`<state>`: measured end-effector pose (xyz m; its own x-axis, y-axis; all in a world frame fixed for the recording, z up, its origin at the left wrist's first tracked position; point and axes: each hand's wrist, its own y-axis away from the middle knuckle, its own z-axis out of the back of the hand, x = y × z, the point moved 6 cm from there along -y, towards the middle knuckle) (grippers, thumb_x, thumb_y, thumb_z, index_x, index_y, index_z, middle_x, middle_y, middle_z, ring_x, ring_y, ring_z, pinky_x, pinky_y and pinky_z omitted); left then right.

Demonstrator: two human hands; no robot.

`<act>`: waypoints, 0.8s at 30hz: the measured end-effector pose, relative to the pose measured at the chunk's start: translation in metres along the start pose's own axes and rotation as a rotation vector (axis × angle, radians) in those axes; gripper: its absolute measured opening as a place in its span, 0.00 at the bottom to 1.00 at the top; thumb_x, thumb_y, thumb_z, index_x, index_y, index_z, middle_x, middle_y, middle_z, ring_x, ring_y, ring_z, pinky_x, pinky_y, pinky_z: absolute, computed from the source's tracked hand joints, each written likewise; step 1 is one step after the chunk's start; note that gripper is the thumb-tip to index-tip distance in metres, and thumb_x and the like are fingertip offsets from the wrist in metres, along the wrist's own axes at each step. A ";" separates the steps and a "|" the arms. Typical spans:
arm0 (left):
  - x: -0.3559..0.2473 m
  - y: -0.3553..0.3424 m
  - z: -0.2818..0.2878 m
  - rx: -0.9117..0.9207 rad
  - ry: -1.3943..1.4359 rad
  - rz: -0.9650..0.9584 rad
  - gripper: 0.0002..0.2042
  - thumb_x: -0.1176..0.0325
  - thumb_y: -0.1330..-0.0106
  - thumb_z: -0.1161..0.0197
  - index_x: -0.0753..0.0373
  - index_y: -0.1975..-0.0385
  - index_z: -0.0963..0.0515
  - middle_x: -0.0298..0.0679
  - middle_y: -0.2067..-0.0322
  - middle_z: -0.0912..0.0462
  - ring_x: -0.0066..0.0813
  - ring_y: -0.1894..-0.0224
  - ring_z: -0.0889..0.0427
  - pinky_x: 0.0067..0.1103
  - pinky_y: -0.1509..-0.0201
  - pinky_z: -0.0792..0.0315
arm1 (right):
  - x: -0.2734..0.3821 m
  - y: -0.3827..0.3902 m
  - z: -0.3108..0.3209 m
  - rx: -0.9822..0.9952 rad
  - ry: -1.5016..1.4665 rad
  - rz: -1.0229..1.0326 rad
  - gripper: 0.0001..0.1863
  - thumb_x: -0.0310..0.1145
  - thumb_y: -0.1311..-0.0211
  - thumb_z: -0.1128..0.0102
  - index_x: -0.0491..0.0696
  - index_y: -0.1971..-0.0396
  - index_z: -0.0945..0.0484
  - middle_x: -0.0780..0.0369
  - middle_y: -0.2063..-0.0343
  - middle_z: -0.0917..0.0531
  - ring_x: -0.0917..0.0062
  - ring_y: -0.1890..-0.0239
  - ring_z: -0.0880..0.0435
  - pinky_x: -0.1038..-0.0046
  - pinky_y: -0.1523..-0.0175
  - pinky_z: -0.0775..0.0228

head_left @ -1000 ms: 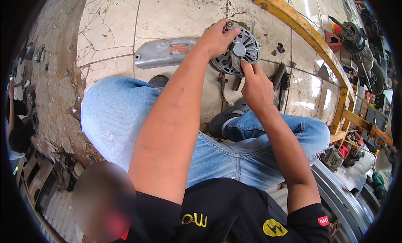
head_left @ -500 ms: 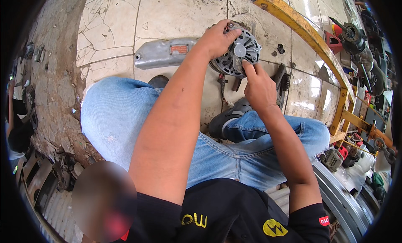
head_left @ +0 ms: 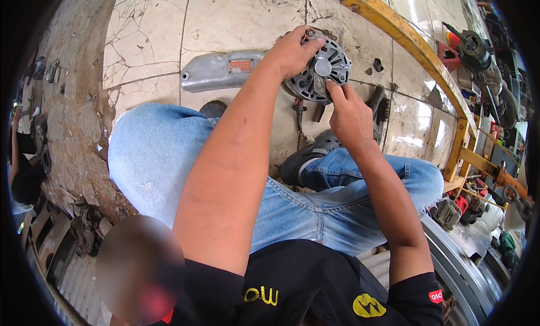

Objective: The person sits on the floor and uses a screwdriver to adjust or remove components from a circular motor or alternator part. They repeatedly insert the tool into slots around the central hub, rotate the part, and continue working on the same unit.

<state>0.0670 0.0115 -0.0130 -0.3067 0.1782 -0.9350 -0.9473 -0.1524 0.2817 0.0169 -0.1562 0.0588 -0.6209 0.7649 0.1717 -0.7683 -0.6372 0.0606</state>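
A round, slotted grey metal housing with a central hub (head_left: pixel 332 60), like an alternator end, rests on the tiled floor. My left hand (head_left: pixel 295 53) grips its upper-left rim, thumb over the top. My right hand (head_left: pixel 351 115) has its fingers closed at the lower-right part of the disc, around a small dull grey piece that I cannot identify. Left of the housing lies a long silver metal cover (head_left: pixel 205 73) with an orange label. Below it are a tool with a cord (head_left: pixel 298 109) and a dark bristled brush (head_left: pixel 383 109).
I sit with bent jeaned legs (head_left: pixel 152 146). A yellow steel frame (head_left: pixel 410 39) arches along the right, with a greasy mechanical assembly (head_left: pixel 472 50) and containers beyond. Small dark parts (head_left: pixel 377 64) lie right of the housing. Another person (head_left: pixel 22 174) is at the far left edge.
My right hand has edged slightly rightward at the housing's lower right. My left hand and the housing look almost unmoved.
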 end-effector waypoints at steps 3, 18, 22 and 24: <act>0.000 0.003 0.000 -0.021 -0.005 0.019 0.30 0.45 0.33 0.41 0.61 0.40 0.30 0.51 0.48 0.20 0.48 0.45 0.21 0.32 0.42 0.29 | 0.000 -0.002 0.000 0.029 0.017 0.006 0.26 0.23 0.50 0.42 0.54 0.47 0.28 0.59 0.63 0.24 0.59 0.62 0.19 0.59 0.63 0.25; 0.004 -0.001 -0.001 -0.001 0.025 0.001 0.32 0.44 0.34 0.41 0.62 0.39 0.31 0.52 0.48 0.20 0.49 0.46 0.21 0.33 0.42 0.29 | -0.002 -0.004 0.004 0.036 0.031 0.022 0.25 0.25 0.48 0.43 0.55 0.47 0.27 0.59 0.64 0.24 0.61 0.62 0.19 0.60 0.64 0.25; -0.003 0.001 0.000 0.012 -0.006 0.004 0.32 0.44 0.33 0.41 0.63 0.38 0.31 0.51 0.48 0.20 0.48 0.46 0.21 0.33 0.42 0.29 | -0.005 -0.004 0.003 0.040 0.041 0.026 0.24 0.24 0.47 0.44 0.56 0.47 0.27 0.59 0.64 0.24 0.61 0.62 0.19 0.59 0.64 0.25; 0.001 0.003 0.000 -0.011 -0.003 0.013 0.32 0.44 0.33 0.41 0.63 0.38 0.31 0.51 0.48 0.20 0.47 0.46 0.21 0.32 0.42 0.29 | -0.005 -0.004 0.003 0.047 0.043 0.030 0.25 0.24 0.47 0.45 0.56 0.47 0.27 0.59 0.64 0.24 0.61 0.62 0.19 0.59 0.64 0.25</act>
<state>0.0636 0.0116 -0.0132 -0.3194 0.1794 -0.9305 -0.9422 -0.1651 0.2916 0.0237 -0.1580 0.0609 -0.6506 0.7479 0.1314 -0.7416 -0.6630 0.1021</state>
